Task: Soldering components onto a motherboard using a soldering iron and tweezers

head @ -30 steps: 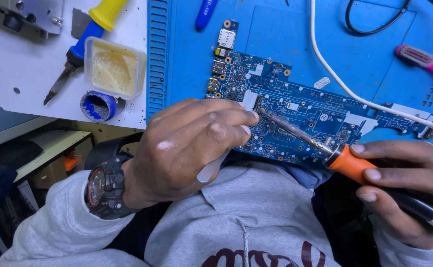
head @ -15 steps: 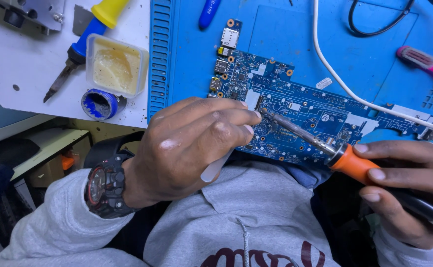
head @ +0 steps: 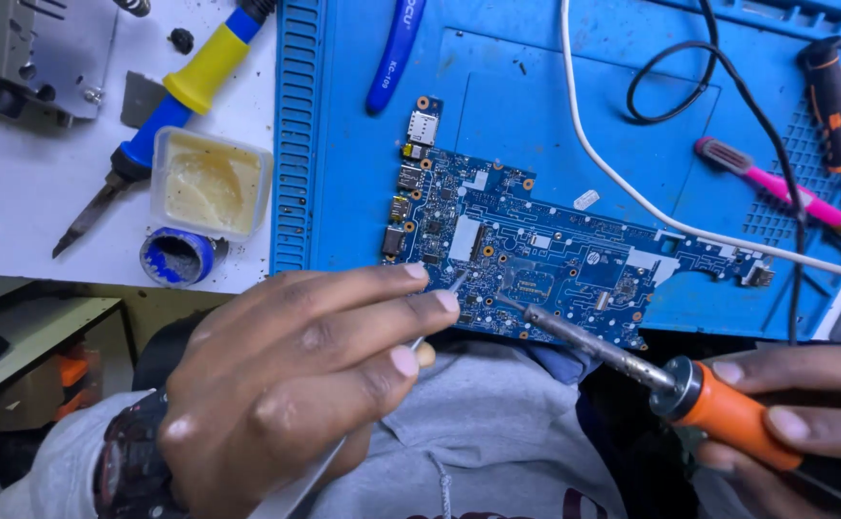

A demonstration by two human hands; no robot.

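Place: an electronics repair workshop.
Surface: blue repair mat (head: 555, 115) on a white desk (head: 17, 211).
Evidence: bare circuit board (head: 545, 255), orange-handled soldering iron (head: 651, 375), flux tub (head: 211, 183), pliers (head: 396, 53).

Blue circuit board (head: 536, 259), blue mat (head: 555, 125), orange-handled soldering iron (head: 728, 413), pink brush (head: 776, 183)

Bright, even light; sharp focus.

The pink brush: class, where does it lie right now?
In the head view, the pink brush lies at the blue mat's upper right, beside the orange-and-black tool, beyond the circuit board.
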